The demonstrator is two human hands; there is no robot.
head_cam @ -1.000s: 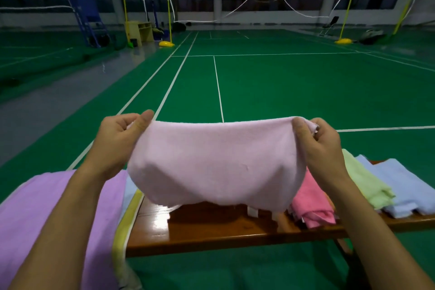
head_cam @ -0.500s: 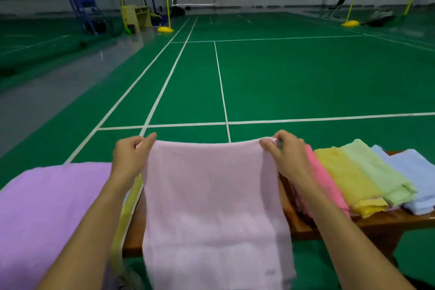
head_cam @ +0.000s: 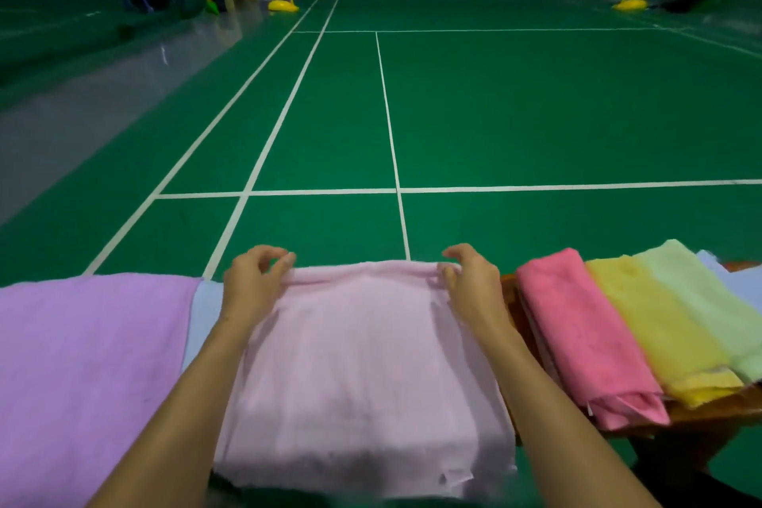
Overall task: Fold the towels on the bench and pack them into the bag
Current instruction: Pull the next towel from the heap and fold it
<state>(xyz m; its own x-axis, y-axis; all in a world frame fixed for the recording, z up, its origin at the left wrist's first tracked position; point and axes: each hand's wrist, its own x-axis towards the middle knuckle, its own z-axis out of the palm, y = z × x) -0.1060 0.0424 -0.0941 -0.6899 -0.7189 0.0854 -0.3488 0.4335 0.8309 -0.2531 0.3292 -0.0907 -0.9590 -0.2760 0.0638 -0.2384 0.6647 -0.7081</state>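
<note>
Pale pink towel (head_cam: 363, 363) came down from mid-air, now spread flat across surface (head_cam: 701, 417), near edge hanging off. Left hand (head_cam: 251, 285) and right hand (head_cam: 474, 280) fingers pinched far corners. Guess first fold's next. No bag visible.

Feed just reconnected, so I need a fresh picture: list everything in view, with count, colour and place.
pale pink towel: 1, spread over the bench, near edge hanging off
purple towel: 1, far left
light blue cloth: 1, between purple and pale pink
folded towels: 4, hot pink, yellow, light green, pale blue, in a row right
bench: 1, brown wood
bag: not in view
left hand: pinches far left corner
right hand: pinches far right corner
</note>
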